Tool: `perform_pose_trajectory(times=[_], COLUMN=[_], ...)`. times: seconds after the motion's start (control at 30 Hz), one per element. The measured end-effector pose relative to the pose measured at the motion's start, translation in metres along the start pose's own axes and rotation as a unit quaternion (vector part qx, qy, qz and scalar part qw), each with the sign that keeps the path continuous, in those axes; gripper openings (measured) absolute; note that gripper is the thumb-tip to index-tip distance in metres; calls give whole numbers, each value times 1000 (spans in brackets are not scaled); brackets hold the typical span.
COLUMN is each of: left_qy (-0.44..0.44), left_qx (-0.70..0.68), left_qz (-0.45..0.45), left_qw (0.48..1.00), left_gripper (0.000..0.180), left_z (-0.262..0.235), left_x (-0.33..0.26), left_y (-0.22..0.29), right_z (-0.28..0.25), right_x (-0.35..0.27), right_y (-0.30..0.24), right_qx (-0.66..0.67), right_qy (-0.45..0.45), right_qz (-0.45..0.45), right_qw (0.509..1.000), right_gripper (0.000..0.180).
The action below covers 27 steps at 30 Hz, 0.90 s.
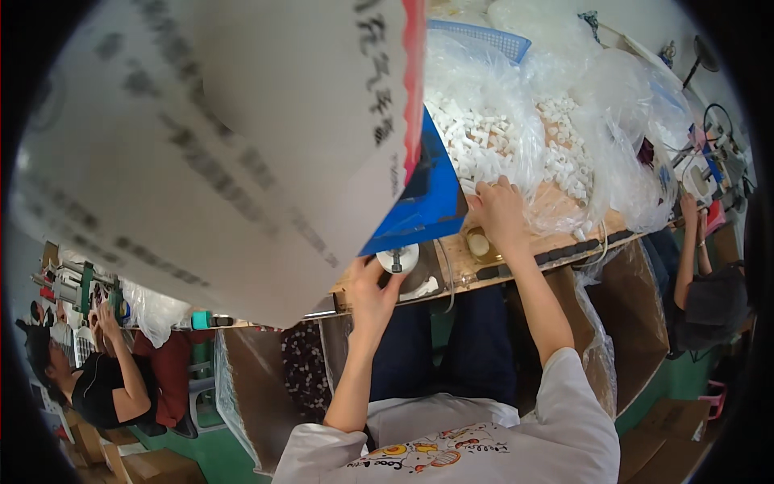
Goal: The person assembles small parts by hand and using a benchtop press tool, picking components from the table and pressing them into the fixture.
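Note:
My left hand [372,294] curls its thumb and fingers around a white round part [401,258] with a dark metal fitting at its middle. This part sits at the table's near edge, under the corner of a blue panel [435,189]. Farther right, my right hand [501,216] reaches over the table to the near side of a heap of small white plastic pieces [476,141]. Its fingers are bent together, and what lies between the fingertips is too small to make out. A small round yellowish container [481,244] stands below the right wrist.
A large pale printed sheet [242,145] blocks the upper left. See-through plastic bags [629,105] and a second heap of white pieces [568,153] cover the table's right. A blue basket [484,39] stands behind. Cardboard boxes [625,315] flank my legs; co-workers sit left and right.

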<state>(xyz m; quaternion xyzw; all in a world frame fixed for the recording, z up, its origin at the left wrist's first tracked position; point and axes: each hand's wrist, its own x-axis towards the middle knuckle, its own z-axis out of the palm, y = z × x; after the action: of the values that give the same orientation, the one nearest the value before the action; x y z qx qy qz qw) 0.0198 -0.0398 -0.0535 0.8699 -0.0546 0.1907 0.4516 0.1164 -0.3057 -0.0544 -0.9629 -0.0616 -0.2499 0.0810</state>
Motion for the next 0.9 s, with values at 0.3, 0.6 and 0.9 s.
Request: perform_pose_trajectory(times=[0.3,0.6,0.9], left_qy=[-229,-28,-37], left_qx=[87,335,375], left_qz=[30,-53,27], left_qw=[969,940,926], left_gripper=[39,33,32], left_z=[-105,-169,-141], left_x=[3,115,124], left_y=[33,-175,-195], right_z=[5,-12,-13], right_x=[-3,-40,-54], right_y=[-8,-114,-124], right_qx=[-23,510,344], right_qy=[22,-116,27], right_qz=[59,30,-141], right_qw=[998,852,928], right_gripper=[13,22,17])
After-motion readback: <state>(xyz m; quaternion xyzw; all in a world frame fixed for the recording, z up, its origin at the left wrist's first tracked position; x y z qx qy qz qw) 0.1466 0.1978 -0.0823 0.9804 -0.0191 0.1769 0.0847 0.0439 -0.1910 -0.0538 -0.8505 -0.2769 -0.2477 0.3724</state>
